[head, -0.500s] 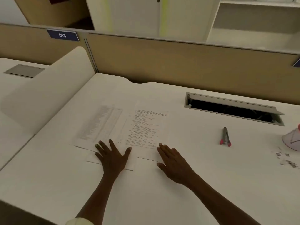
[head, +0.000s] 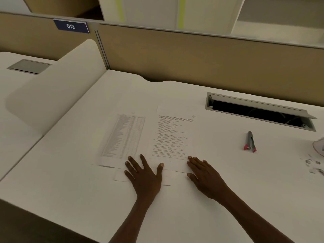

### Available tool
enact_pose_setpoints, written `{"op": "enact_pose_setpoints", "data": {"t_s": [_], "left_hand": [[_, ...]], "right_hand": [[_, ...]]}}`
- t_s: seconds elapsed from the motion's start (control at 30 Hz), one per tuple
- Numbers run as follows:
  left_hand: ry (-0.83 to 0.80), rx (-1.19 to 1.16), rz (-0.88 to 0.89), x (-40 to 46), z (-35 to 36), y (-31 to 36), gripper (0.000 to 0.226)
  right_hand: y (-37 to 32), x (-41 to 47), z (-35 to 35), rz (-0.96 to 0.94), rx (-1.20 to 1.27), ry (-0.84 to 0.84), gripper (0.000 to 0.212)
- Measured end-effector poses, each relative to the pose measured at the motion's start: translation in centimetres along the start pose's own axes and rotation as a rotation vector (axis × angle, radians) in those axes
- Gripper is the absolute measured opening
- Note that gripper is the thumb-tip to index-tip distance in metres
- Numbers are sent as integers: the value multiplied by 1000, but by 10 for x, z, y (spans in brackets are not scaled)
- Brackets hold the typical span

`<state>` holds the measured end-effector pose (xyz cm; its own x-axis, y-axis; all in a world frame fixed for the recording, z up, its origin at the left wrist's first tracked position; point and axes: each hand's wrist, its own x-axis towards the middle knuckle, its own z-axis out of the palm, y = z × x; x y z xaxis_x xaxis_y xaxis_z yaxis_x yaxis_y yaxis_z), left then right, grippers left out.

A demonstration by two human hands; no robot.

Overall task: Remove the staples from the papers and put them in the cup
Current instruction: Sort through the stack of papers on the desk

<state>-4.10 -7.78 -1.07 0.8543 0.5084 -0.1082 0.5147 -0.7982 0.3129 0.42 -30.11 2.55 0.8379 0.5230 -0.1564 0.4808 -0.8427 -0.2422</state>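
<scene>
Both bare hands lie flat, palms down, on the white surface (head: 219, 199) at the near edge of the printed papers. The left hand (head: 144, 174) has its fingers (head: 133, 161) spread apart, resting across the bottom edge of the sheets, holding nothing. The right hand (head: 204, 174) lies just beside the lower right corner of the white sheet of dense black text (head: 172, 135), its fingers close together and flat, gripping nothing. To the left of that sheet, touching or overlapping it, lies a paler printed sheet with a table of lines (head: 123, 135). Well to the right rests a grey metal staple remover with pink tips (head: 250, 142). At the far right edge a white cup (head: 320, 146) is only partly visible, with small paper scraps (head: 313, 164) scattered near it. A blue tag reading 013 (head: 71, 26) sits on the tan partition (head: 192, 55).
</scene>
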Motion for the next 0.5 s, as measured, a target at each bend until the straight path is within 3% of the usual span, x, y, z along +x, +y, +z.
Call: {"op": "enact_pose_setpoints", "data": {"t_s": [0.13,0.23,0.3,0.5], "left_hand": [[42,-39,-31,-21,-10,8,86],[224,-120,-44,-1,-24,-3,76],[257,-157,-109,23,-35,-18,83],[-2,-106,-349,81,-63,-60,135]], "right_hand": [[11,-17,-4,45,66,55,83],[15,-19,-12,158,177,195,53],[15,-11,-17,242,216,264,44],[4,25,-33,508,213,182,81]]}}
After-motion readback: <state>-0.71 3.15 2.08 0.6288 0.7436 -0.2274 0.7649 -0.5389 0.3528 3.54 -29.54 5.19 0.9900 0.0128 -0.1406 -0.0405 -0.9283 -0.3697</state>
